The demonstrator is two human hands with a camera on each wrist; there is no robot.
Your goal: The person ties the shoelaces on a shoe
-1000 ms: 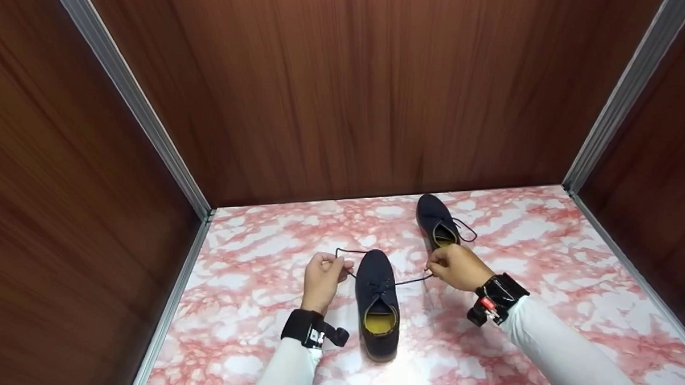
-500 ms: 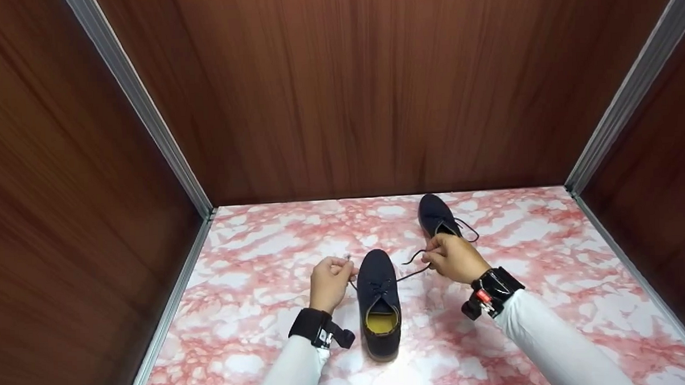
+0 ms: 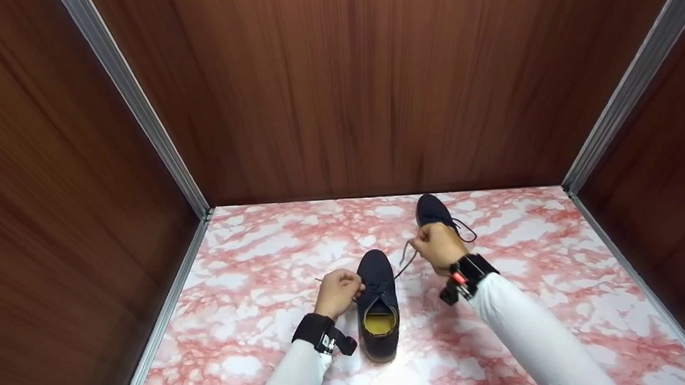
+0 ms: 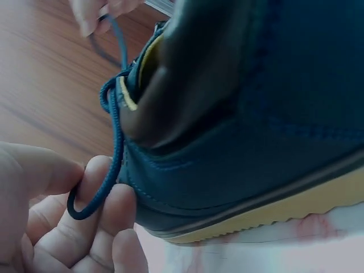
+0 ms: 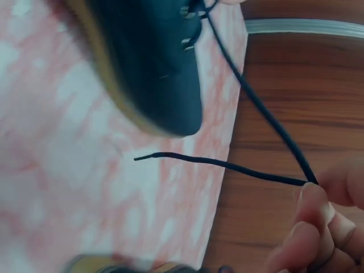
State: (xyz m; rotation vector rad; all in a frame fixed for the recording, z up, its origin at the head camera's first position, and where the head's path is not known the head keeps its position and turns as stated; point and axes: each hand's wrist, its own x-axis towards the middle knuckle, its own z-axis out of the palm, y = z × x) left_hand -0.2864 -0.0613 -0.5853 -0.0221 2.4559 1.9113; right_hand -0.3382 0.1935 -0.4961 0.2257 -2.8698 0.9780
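A dark navy shoe (image 3: 375,266) with a yellow lining stands on the floor, toe pointing away from me. My left hand (image 3: 336,293) is beside its left side, thumb and finger pinching one end of the shoelace (image 4: 116,145), which bends over the fingers in the left wrist view. Up and to the right, my right hand (image 3: 440,247) pinches the other lace end (image 5: 256,102). From that pinch a loose tail (image 5: 193,159) hangs free. The lace crosses at the shoe's throat, close to the eyelets (image 5: 186,43).
A matching navy shoe (image 3: 429,207) lies behind my right hand, partly covered by it, with its own lace looped to the right (image 3: 468,233). Brown wood-grain panels (image 3: 339,101) with metal edge strips rise at the back and sides of the pink-and-white marbled surface (image 3: 254,264).
My left hand has moved right and nearer the shoe, its lace slackening. The right hand has moved up and slightly left, still pinching its lace. Both shoes stay put.
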